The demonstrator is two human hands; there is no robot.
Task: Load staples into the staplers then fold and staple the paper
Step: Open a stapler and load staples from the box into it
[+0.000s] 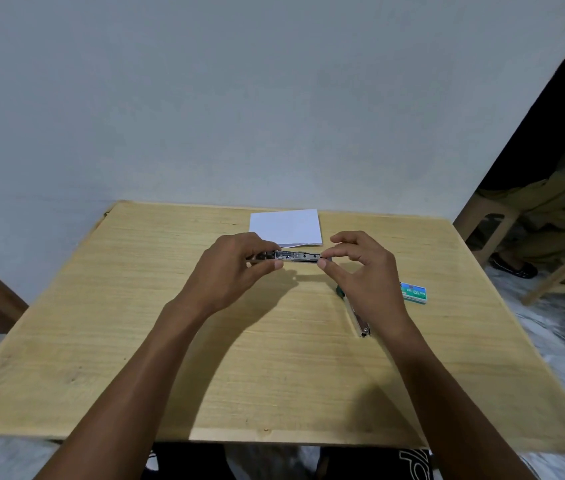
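While both hands work above the middle of the tabletop (135, 341), a small metal stapler (296, 257) lies lengthwise between them, raised clear of the wood and just in front of the white paper (286, 225), which rests flat near the far edge. At the left hand (236, 268) the grip is clenched round the stapler's left end, fingers curled over the top and thumb at the near side. At the right hand (364, 271) thumb and forefinger pinch the right end, and the other fingers arch loosely and hold nothing. The stapler's bright channel faces the camera; whether staples sit in it is too small to tell. A second stapler (357, 317), with a dark green end, lies on the tabletop below the right wrist and is partly hidden by it. A green-and-blue staple box (414, 292) lies near it on the right. Handling, as judged: the held stapler appears light, rigid and of polished metal, hence probably slippery along its plated sides. It is best taken by its two ends, as shown, which leaves the magazine free. Its sprung parts may snap shut on a fingertip. A strip of staples would be brittle at its glued joints and is best pinched by its long sides, never bent. The paper appears thin, limp and easily creased, seems to carry a fold line down its middle, and is best lifted by an edge or corner.
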